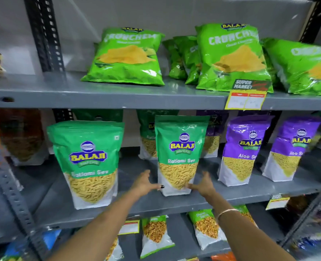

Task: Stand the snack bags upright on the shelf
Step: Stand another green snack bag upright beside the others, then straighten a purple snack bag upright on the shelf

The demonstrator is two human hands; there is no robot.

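Head view: Ratlami Sev pouch [178,157] upright on middle shelf [250,194], between left hand [144,183] and right hand [203,184], both spread, fingertips at its base. Probably light, crinkly, slippery, contents fragile; best steadied low on both sides.

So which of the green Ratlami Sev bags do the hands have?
The middle front Ratlami Sev bag, upright, with the left hand and right hand at its base; the bigger-looking one to its left stands untouched.

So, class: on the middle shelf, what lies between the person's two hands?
In the head view, the lower part of a green Ratlami Sev bag stands upright between the left hand and right hand.
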